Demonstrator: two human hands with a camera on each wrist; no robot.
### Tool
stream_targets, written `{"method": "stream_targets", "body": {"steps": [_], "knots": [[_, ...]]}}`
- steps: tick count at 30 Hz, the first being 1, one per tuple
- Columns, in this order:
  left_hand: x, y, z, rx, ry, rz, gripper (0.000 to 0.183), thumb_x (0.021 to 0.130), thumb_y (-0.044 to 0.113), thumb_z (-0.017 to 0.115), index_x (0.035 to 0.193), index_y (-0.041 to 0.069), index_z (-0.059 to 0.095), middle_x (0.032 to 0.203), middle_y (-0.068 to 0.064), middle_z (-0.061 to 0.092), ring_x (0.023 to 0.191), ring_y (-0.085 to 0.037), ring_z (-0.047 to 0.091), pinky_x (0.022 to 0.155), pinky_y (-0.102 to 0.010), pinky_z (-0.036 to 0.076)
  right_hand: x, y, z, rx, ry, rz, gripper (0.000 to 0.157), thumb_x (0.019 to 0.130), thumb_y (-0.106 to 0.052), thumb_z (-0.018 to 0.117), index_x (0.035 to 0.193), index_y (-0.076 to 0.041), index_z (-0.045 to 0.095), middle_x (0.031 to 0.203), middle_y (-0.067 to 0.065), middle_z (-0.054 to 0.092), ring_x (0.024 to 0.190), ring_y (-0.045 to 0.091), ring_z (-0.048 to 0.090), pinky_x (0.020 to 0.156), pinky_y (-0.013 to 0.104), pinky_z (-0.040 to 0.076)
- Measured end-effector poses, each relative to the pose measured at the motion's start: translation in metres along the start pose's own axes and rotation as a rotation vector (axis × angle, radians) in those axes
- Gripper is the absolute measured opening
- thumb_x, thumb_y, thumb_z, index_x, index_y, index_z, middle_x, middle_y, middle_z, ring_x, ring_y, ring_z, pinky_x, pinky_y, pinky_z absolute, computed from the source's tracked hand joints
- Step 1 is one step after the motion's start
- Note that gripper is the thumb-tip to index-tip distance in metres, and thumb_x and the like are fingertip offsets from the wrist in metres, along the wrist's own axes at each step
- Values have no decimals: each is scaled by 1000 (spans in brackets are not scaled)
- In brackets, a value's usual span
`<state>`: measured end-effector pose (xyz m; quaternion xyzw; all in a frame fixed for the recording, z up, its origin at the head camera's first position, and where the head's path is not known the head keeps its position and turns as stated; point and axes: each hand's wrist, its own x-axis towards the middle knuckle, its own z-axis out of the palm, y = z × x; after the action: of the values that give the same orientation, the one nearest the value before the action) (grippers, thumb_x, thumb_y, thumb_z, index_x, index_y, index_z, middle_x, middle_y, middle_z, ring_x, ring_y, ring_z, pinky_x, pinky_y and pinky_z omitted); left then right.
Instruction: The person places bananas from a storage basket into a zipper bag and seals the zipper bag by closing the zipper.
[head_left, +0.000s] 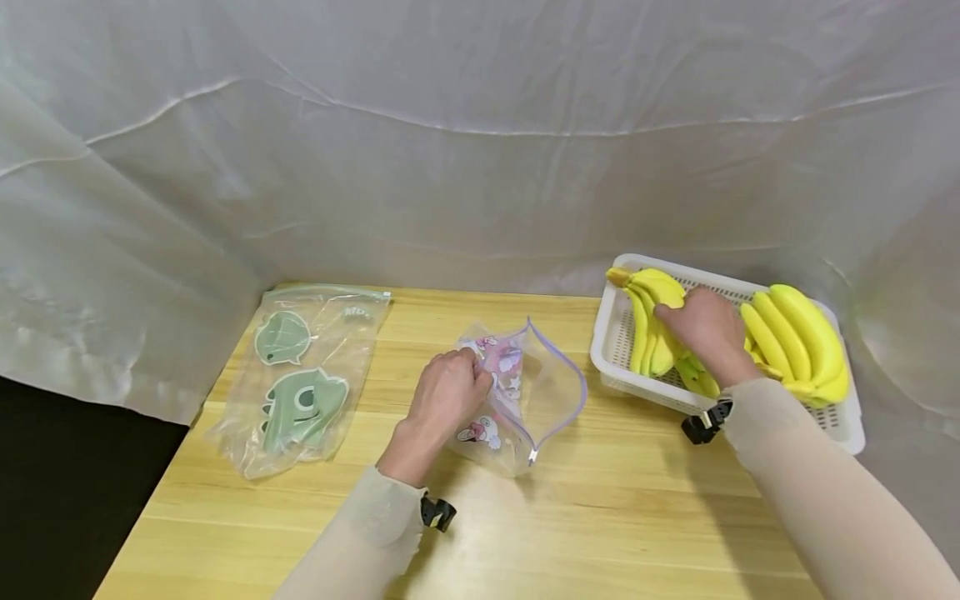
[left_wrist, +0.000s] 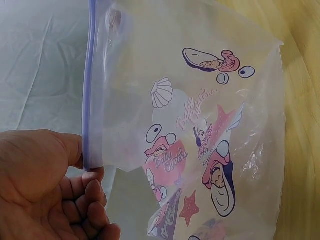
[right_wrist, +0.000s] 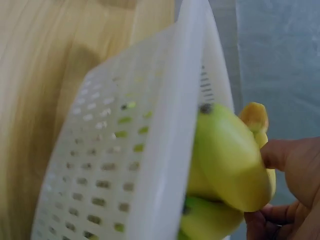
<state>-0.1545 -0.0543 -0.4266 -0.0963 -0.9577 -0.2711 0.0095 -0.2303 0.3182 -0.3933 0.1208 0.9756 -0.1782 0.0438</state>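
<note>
My left hand pinches the purple zip edge of a clear printed zip bag between thumb and fingers. The bag's mouth gapes toward the right, its slider at the near corner. In the left wrist view, pink starfish and shell prints cover the bag. Over at the right, my right hand grips a bunch of bananas at the left end of a white basket. In the right wrist view, thumb and fingers lie on either side of a banana, just above the basket's rim.
A second bunch of bananas fills the basket's right end. Flat on the wooden table at left lies a larger zip bag with green cartoon prints. Grey cloth hangs behind and along the sides.
</note>
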Motion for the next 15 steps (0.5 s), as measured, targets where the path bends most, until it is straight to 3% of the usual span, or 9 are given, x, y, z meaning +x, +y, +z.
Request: {"method": "stream_targets", "body": {"steps": [2, 5, 8, 11, 13, 15], "knots": [[0, 0, -1, 3, 0, -4, 20, 96, 16, 59, 77, 11, 56, 72, -3, 55, 71, -21, 53, 67, -35, 45, -1, -3, -1, -42, 37, -3, 60, 100, -53, 58, 99, 7, 57, 96, 28, 55, 87, 43, 54, 70, 52, 48], [0, 1, -1, 5, 3, -8, 19, 96, 16, 59, 77, 11, 56, 72, -4, 55, 71, -22, 53, 67, -36, 46, -2, -8, 0, -48, 46, 11, 77, 98, -53, 60, 124, 18, 48, 111, 37, 49, 104, 52, 47, 88, 63, 44], [-1, 2, -2, 2, 2, -14, 19, 96, 17, 59, 78, 11, 57, 73, -4, 56, 72, -22, 54, 68, -36, 46, -3, -12, 2, -27, 2, 38, 97, 98, -57, 60, 148, 21, 27, 112, 39, 52, 101, 51, 52, 88, 62, 45], [-2, 2, -2, -1, -1, -19, 19, 96, 17, 59, 79, 11, 58, 73, -4, 56, 72, -22, 54, 68, -37, 47, -4, -11, 5, 9, -22, 57, 109, 96, -60, 61, 155, 18, 12, 106, 36, 58, 89, 44, 59, 78, 56, 46], [-2, 3, -3, -1, -1, -21, 18, 96, 17, 59, 80, 11, 59, 74, -4, 57, 73, -22, 55, 69, -38, 47, -4, -9, 8, 41, 9, 50, 112, 94, -62, 64, 156, 15, 10, 113, 38, 57, 94, 47, 59, 81, 58, 47], [-3, 3, -3, 3, 1, -23, 17, 96, 18, 59, 80, 11, 59, 74, -4, 57, 74, -22, 55, 70, -38, 48, -6, -8, 9, 70, 66, 28, 115, 93, -62, 67, 157, 13, 8, 124, 42, 51, 108, 53, 55, 93, 64, 44]]}}
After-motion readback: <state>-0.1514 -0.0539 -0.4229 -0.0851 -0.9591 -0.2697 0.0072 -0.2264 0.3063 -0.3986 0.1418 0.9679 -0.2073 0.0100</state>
